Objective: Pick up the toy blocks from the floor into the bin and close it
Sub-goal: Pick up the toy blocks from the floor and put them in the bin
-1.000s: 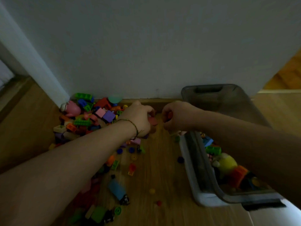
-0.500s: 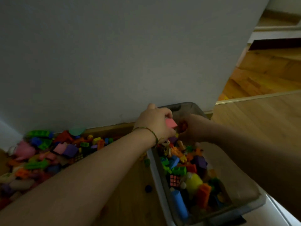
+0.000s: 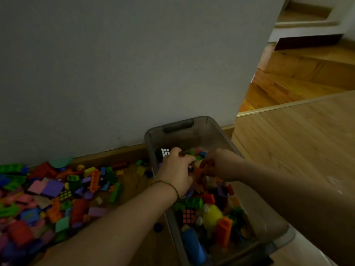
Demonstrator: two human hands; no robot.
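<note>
L hand (image 3: 175, 170) and R hand (image 3: 221, 166) hang close together, knuckles up and fingers curled down, over the far half of the bin (image 3: 151, 144). Orange pieces (image 3: 199, 171) show btwn the fingertips, but it's too blurred to tell whether either hand grips them or they lie loose on the heap. Below the wrists the bin is part full: Rubik's cube (image 3: 189, 215), yellow toy (image 3: 212, 216), orange block (image 3: 223, 229). Bin's long axis runs approx. 11 to 5 o'clock, w/ its far end at the wall (image 3: 115, 73). The next reach turns on this, I'd judge: the floor pile of blocks (image 3: 57, 191) lies at 8–9 o'clock from the hands, beyond the bin's left wall. L hand is nearer; R would have to cross the rim. Plenty remains on the floor, so closing looks far off.
</note>
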